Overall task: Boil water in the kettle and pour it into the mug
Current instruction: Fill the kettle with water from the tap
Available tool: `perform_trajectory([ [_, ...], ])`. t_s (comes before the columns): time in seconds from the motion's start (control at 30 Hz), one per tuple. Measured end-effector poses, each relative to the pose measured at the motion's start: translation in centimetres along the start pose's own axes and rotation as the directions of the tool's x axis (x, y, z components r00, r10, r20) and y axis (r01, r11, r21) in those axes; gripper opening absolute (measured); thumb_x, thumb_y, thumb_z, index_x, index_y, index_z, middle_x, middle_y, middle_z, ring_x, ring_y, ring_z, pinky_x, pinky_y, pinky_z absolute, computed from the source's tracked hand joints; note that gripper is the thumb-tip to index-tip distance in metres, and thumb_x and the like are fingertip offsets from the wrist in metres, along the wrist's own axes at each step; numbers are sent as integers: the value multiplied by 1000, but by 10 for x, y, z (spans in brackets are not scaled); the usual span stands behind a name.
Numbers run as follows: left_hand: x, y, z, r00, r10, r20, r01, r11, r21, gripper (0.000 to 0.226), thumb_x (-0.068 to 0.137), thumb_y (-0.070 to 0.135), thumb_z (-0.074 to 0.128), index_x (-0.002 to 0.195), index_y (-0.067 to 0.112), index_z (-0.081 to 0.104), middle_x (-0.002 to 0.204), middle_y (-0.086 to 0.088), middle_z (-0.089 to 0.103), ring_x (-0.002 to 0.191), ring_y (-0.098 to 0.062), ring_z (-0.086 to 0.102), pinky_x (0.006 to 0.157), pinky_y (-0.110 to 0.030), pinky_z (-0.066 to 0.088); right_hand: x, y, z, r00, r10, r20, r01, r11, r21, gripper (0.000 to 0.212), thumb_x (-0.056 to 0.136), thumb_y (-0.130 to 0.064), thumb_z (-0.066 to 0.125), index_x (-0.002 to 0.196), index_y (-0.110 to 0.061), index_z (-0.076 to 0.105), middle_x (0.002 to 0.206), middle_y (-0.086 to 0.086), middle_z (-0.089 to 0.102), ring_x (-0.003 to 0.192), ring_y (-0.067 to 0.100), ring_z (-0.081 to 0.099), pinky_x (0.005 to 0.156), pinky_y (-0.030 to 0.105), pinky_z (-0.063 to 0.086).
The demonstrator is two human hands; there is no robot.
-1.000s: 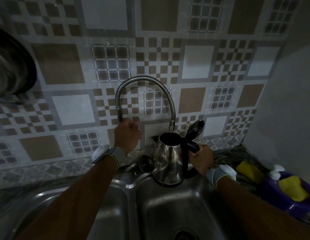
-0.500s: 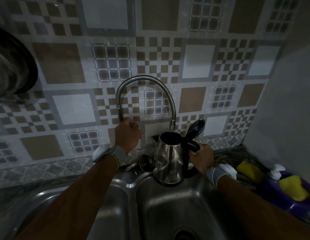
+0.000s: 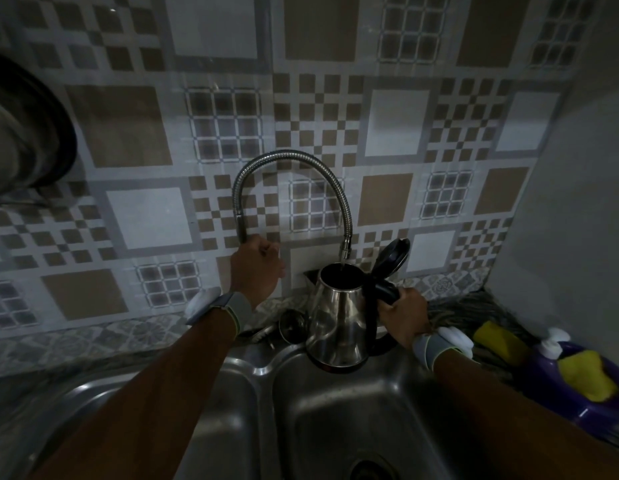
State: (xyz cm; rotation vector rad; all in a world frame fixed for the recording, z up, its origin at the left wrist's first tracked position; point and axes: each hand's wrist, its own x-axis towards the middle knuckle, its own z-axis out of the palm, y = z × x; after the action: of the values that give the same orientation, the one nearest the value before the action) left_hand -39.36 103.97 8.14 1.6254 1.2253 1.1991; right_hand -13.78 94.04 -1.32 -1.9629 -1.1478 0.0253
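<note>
A stainless steel kettle point(image 3: 337, 323) with its black lid point(image 3: 392, 255) flipped open is held over the right sink basin. My right hand point(image 3: 403, 315) grips its black handle. The flexible metal faucet point(image 3: 294, 174) arches over it, and its nozzle hangs just above the kettle's mouth with a thin stream of water falling in. My left hand point(image 3: 257, 270) is closed around the tap at the faucet's base by the wall. No mug is in view.
A double steel sink point(image 3: 266, 410) fills the foreground, with a drain at the bottom. A small metal cup point(image 3: 292, 325) lies behind the divider. Right of the sink stand a purple container point(image 3: 574, 386) with a yellow sponge, another sponge and a white wall. Dark pans hang at left.
Hands and kettle have hardly moved. A thin stream of water now shows below the nozzle, running into the kettle.
</note>
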Motion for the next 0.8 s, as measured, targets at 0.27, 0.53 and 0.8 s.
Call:
perform_trajectory([
  [0.27,-3,1,0,1000,-1,6,1,1000,-3,19,106,14,54,98,-1,63,93,-27,75,68,-28,68,61,-24,55,2,3,4,1000,8,-17,-8,1000,-14,17,74,-23,76,76,-8,69,76,19,70,74,41,66,61,28,37],
  [0.53,-4,4,-2,1000,-12,15,12,1000,14,24,106,15,54,111,-5,65,98,-28,76,75,-31,70,59,-23,54,1,4,5,1000,24,-4,-24,1000,-7,15,75,-23,75,79,-9,69,80,18,71,77,40,66,63,28,39],
  [0.8,0,-2,-2,1000,13,26,-14,999,35,19,106,16,55,102,0,64,93,-27,76,63,-22,68,63,-28,55,1,0,3,1000,22,8,-21,1000,-23,18,77,-21,74,80,-4,70,82,22,70,79,42,65,63,30,39],
])
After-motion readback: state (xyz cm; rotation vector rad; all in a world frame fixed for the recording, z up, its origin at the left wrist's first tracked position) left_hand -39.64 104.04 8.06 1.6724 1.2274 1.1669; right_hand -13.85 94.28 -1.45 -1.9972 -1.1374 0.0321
